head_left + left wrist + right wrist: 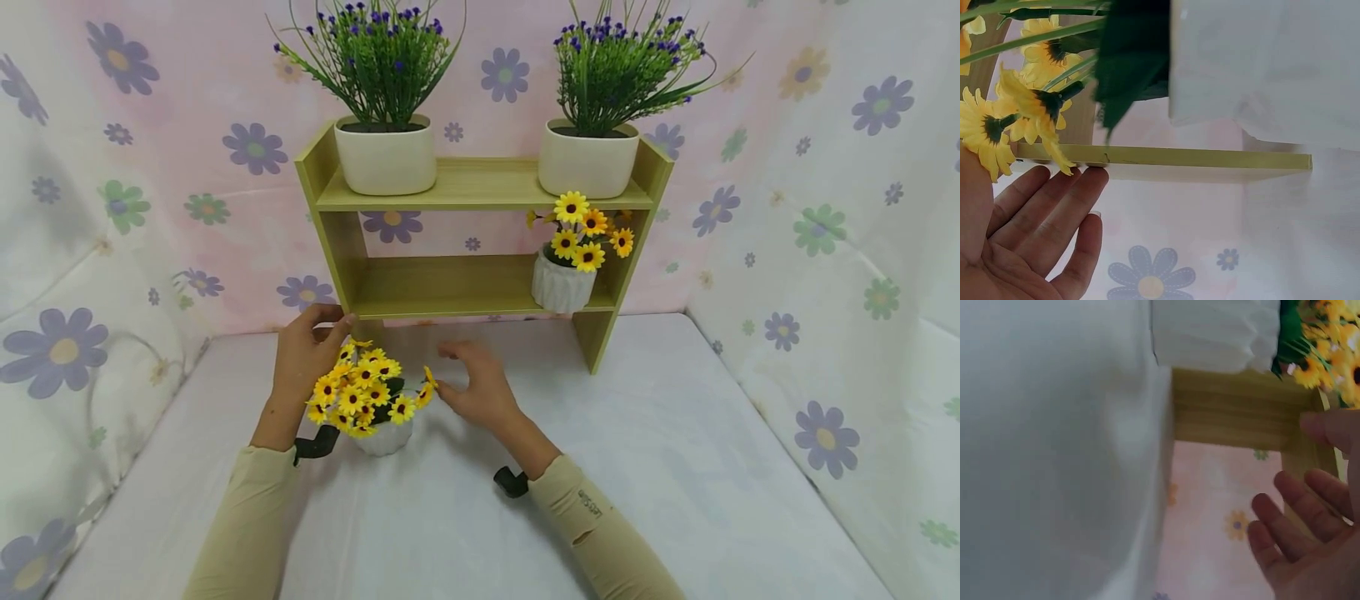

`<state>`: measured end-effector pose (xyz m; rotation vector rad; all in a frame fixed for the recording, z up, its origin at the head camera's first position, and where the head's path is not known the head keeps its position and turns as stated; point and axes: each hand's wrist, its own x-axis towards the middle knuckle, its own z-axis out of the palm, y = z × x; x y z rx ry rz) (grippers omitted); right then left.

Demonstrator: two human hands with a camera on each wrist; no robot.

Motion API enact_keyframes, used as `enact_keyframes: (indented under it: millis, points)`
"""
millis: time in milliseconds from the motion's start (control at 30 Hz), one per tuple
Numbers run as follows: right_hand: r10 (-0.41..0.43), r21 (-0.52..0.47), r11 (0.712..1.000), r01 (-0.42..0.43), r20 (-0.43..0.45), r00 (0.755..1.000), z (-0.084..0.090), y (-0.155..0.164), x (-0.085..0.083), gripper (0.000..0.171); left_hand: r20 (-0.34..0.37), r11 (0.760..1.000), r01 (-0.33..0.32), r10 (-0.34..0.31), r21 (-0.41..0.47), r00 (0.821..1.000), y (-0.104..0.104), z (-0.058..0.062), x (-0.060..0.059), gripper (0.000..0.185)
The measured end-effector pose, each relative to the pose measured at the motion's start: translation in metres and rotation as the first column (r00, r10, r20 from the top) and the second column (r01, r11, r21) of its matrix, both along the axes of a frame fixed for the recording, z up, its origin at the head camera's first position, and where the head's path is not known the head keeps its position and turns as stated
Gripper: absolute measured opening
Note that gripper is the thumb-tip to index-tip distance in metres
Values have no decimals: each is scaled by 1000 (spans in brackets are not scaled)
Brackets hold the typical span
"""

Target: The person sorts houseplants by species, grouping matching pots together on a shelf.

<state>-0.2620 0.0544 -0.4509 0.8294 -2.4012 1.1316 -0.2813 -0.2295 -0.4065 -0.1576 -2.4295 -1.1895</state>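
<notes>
Head view: small white ribbed pot point(385, 439) of yellow daisies point(363, 392) stands upright on the table point(675, 467), long axis vertical, blooms up, just in front of the wooden shelf point(480, 283). Left hand point(303, 358) and right hand point(480, 387) flank it, fingers relaxed and slightly spread, gripping nothing. Lower shelf holds a matching daisy pot point(562, 283); top holds two cream planters point(386, 156) with purple-flowered greenery.

Near pot point(384, 439) mostly hidden under yellow flowers point(363, 390); right wrist view blurred.
</notes>
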Motion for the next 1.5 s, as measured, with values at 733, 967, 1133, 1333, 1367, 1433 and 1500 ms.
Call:
enact_keyframes:
  millis: [733, 967, 1133, 1333, 1367, 1433, 1500]
  points:
    - [297, -111, 955, -276, 367, 881, -27, -33, 17, 72, 27, 1000, -9, 9, 18, 1000, 1, -1, 2, 52]
    - [309, -99, 951, -293, 375, 874, -26, -41, 18, 77, 7, 1000, -4, 4, 16, 1000, 0, 0, 1, 49]
    - [302, -69, 952, -298, 373, 877, -22, -46, 18, 82, -9, 1000, 9, -8, 23, 1000, 0, 1, 2, 47]
    - [332, -74, 942, -328, 368, 869, -22, -57, 12, 91, -18, 1000, 8, -8, 14, 1000, -2, 1, 1, 46]
    - [344, -85, 938, -337, 371, 862, -22, -58, 11, 92, -15, 1000, 6, -6, 12, 1000, -2, 1, 1, 46]
    - [363, -96, 930, -354, 372, 854, -23, -62, 8, 92, -9, 1000, 6, -6, 11, 1000, -2, 0, 0, 46]
    - [381, -105, 923, -369, 371, 847, -24, -64, 6, 92, -6, 1000, 6, -6, 11, 1000, -1, 0, 0, 47]
